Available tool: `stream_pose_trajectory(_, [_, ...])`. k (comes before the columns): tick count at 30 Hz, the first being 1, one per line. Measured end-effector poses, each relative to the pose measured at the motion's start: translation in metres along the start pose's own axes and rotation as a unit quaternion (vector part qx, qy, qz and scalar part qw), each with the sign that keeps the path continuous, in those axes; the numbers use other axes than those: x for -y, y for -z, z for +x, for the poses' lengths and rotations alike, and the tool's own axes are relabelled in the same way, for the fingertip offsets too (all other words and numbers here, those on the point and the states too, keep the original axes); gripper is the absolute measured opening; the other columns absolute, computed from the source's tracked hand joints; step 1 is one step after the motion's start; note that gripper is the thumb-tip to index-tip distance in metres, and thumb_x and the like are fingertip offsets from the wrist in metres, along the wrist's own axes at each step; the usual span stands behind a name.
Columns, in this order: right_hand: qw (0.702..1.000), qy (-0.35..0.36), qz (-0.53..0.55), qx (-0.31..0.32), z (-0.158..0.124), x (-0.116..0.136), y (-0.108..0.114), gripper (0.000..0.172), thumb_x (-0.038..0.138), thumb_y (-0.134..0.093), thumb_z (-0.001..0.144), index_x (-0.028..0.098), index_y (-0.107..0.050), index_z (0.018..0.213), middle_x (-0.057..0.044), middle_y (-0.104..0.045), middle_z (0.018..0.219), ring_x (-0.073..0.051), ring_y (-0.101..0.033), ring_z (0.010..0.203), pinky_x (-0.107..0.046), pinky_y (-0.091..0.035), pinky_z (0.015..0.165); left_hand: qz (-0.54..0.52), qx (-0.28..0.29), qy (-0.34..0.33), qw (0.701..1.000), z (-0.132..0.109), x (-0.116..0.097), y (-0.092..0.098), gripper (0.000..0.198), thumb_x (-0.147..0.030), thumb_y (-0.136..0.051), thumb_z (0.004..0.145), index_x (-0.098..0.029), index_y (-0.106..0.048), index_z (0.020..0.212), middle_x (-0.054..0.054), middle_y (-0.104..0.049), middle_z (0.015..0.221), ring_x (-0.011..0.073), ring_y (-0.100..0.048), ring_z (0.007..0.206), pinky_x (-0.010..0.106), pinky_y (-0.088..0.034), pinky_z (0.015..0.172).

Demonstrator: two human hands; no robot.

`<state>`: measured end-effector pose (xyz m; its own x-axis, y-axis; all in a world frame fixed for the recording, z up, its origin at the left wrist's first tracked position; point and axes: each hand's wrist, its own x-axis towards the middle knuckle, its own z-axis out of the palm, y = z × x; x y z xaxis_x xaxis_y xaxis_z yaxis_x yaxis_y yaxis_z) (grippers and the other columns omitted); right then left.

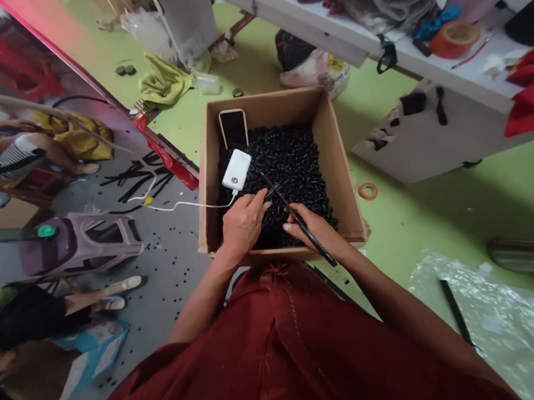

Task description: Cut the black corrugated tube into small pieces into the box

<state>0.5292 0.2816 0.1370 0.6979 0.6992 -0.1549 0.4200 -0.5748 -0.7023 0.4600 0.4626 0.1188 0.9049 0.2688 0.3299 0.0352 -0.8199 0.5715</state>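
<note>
Over an open cardboard box [349, 163] full of small black pieces [284, 158], my two hands work close together. My right hand [309, 225] is closed around a long, thin dark rod [316, 244]; its pointed end reaches left past my left fingertips. With fingers pinched, my left hand [244, 220] is at the rod near its tip, on what seems to be a small black piece, mostly hidden. Just beyond that hand, a white power bank [237, 168] lies on the pieces with a white cable [192, 204] plugged in. A phone [234, 128] leans against the box's inner left wall.
A white worktable [354, 31] with tape and cloth runs along the back. Orange tape [367, 191] and clear plastic sheeting [506, 330] lie on the floor to the right. Leftward are a plastic stool [106, 243] and other seated people [25, 150].
</note>
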Motion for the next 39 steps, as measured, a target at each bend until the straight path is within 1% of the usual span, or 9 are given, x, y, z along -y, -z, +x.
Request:
stream_pose_trajectory(3, [1.0, 0.001, -0.011, -0.007, 0.0, -0.001, -0.001, 0.034, 0.038, -0.048, 0.086, 0.017, -0.052, 0.113, -0.006, -0.062, 0.094, -0.019, -0.059, 0.082, -0.029, -0.042, 0.074, 0.04, -0.01, -0.01, 0.999, -0.001, -0.002, -0.003, 0.04, -0.038, -0.04, 0.095, -0.019, -0.061, 0.123, 0.008, -0.067, 0.097, 0.0145, -0.059, 0.085, 0.023, -0.043, 0.074])
stream_pose_trajectory(7, [0.999, 0.016, -0.027, -0.01, 0.002, -0.006, -0.002, 0.026, 0.026, -0.048, 0.083, 0.018, -0.053, 0.107, -0.004, -0.062, 0.087, -0.016, -0.058, 0.074, -0.025, -0.04, 0.069, 0.089, -0.019, -0.02, 0.996, -0.001, -0.002, -0.004, 0.039, -0.038, -0.04, 0.096, -0.019, -0.06, 0.123, 0.006, -0.068, 0.093, 0.0129, -0.06, 0.083, 0.022, -0.044, 0.071])
stream_pose_trajectory(10, [0.999, 0.031, -0.042, -0.008, 0.004, -0.01, 0.0, 0.024, 0.022, -0.046, 0.081, 0.019, -0.053, 0.104, -0.002, -0.061, 0.081, -0.016, -0.057, 0.071, -0.025, -0.039, 0.067, 0.101, -0.019, -0.019, 0.995, -0.001, -0.002, -0.005, 0.039, -0.038, -0.039, 0.096, -0.02, -0.06, 0.123, 0.006, -0.068, 0.092, 0.0125, -0.061, 0.082, 0.021, -0.044, 0.07])
stream_pose_trajectory(13, [0.998, 0.039, -0.057, -0.003, 0.007, -0.014, 0.002, 0.023, 0.021, -0.046, 0.081, 0.02, -0.053, 0.102, -0.001, -0.06, 0.076, -0.016, -0.057, 0.069, -0.024, -0.038, 0.066, 0.103, -0.017, -0.016, 0.994, -0.001, -0.001, -0.008, 0.04, -0.038, -0.038, 0.096, -0.02, -0.059, 0.124, 0.006, -0.068, 0.093, 0.0128, -0.061, 0.083, 0.021, -0.043, 0.07])
stream_pose_trajectory(19, [0.999, 0.018, -0.047, 0.0, 0.009, -0.021, 0.0, 0.024, 0.021, -0.046, 0.08, 0.02, -0.055, 0.102, -0.001, -0.059, 0.071, -0.016, -0.055, 0.065, -0.024, -0.037, 0.064, 0.104, 0.001, -0.002, 0.995, -0.001, -0.002, -0.018, 0.041, -0.036, -0.035, 0.097, -0.018, -0.059, 0.124, 0.007, -0.067, 0.096, 0.0143, -0.062, 0.084, 0.022, -0.043, 0.073])
stream_pose_trajectory(25, [0.998, -0.002, -0.069, 0.002, 0.01, -0.019, -0.001, 0.02, 0.021, -0.044, 0.079, 0.02, -0.055, 0.096, 0.002, -0.052, 0.062, -0.014, -0.048, 0.054, -0.024, -0.033, 0.059, 0.094, 0.02, 0.033, 0.995, 0.0, -0.001, -0.022, 0.041, -0.037, -0.036, 0.097, -0.019, -0.057, 0.126, 0.008, -0.066, 0.095, 0.015, -0.062, 0.086, 0.022, -0.044, 0.074])
stream_pose_trajectory(27, [0.997, -0.005, -0.076, 0.004, 0.01, -0.019, -0.001, 0.019, 0.021, -0.044, 0.079, 0.02, -0.054, 0.095, 0.002, -0.051, 0.061, -0.015, -0.049, 0.054, -0.023, -0.033, 0.058, 0.105, 0.019, 0.035, 0.994, 0.0, -0.001, -0.022, 0.041, -0.038, -0.035, 0.097, -0.02, -0.057, 0.126, 0.007, -0.066, 0.095, 0.0148, -0.062, 0.086, 0.022, -0.043, 0.074])
stream_pose_trajectory(32, [0.996, -0.003, -0.083, 0.011, 0.012, -0.021, -0.002, 0.017, 0.022, -0.044, 0.079, 0.021, -0.054, 0.093, 0.001, -0.054, 0.061, -0.016, -0.052, 0.056, -0.024, -0.032, 0.058, 0.131, 0.022, 0.043, 0.99, 0.0, -0.001, -0.022, 0.042, -0.039, -0.033, 0.097, -0.021, -0.058, 0.126, 0.007, -0.067, 0.097, 0.0147, -0.061, 0.085, 0.021, -0.043, 0.072])
stream_pose_trajectory(39, [0.995, 0.004, -0.099, 0.027, 0.015, -0.023, -0.002, 0.017, 0.023, -0.042, 0.081, 0.021, -0.053, 0.094, 0.0, -0.055, 0.061, -0.017, -0.054, 0.057, -0.024, -0.032, 0.058, 0.14, 0.024, 0.05, 0.989, 0.0, 0.0, -0.023, 0.042, -0.04, -0.033, 0.097, -0.021, -0.058, 0.125, 0.006, -0.067, 0.096, 0.0147, -0.062, 0.084, 0.021, -0.042, 0.069])
